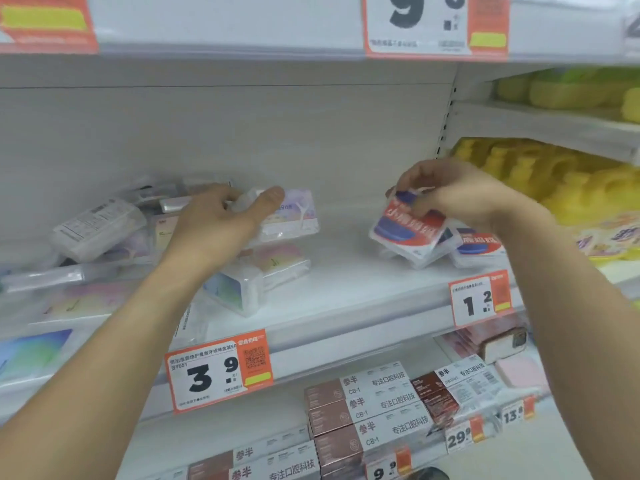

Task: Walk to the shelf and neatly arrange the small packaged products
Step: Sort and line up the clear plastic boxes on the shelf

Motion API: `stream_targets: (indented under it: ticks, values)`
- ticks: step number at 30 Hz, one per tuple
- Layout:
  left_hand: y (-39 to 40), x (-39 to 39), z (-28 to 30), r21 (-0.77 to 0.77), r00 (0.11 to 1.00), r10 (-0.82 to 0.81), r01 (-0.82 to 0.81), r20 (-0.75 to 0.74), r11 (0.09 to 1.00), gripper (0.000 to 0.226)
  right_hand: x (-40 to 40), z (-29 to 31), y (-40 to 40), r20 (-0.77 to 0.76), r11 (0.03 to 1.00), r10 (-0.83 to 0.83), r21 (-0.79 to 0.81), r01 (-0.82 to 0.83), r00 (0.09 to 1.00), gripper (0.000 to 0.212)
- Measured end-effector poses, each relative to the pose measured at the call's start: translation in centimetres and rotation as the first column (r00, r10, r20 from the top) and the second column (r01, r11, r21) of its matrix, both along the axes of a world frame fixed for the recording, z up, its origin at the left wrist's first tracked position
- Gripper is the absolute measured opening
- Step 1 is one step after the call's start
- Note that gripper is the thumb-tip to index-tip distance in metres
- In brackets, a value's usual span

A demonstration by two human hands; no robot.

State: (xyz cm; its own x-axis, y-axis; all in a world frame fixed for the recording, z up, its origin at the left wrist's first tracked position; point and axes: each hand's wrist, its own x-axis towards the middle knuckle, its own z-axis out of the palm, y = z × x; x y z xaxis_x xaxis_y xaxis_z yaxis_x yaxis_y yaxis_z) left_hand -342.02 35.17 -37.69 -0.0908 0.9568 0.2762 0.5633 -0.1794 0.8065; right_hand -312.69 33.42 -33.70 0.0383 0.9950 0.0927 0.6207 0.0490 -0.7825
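The floss box (287, 216) under the left hand (221, 223) is clear, glossy plastic with a pastel paper insert. The box (408, 233) in the right hand (450, 199) is the same clear plastic, its label red and blue. The shelf (346, 289) looks like smooth, matt white painted metal. The price tag (218, 372) is paper behind a shiny plastic sleeve. The cartons (332, 417) below look like matt card.

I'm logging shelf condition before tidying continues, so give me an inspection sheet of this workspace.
Surface: white shelf, bare in the middle.
Job's things: pastel floss box under the left hand; red-and-blue box tilted in the right hand; another red-and-blue box beside it.
Clutter: clear packs lying askew at left.
Grippers: left hand grips the pastel box; right hand pinches its box.
Cables: nothing seen.
Surroundings: price tags; yellow packs at right.
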Motion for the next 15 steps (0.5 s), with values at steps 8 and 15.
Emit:
stream_targets:
  ticks: [8, 15]
  values:
    - [-0.3, 3.6, -0.4, 0.002, 0.984, -0.098, 0.098, 0.148, 0.995, 0.063, 4.6, -2.0, 1.3, 0.226, 0.954, -0.299, 0.07, 0.291, 0.927, 0.029]
    - [0.6, 3.9, -1.2, -0.01, 0.977, -0.13, 0.133, 0.167, 0.991, 0.062, 4.6, -1.4, 0.3, 0.465, 0.978, -0.052, -0.154, 0.138, 0.884, 0.068]
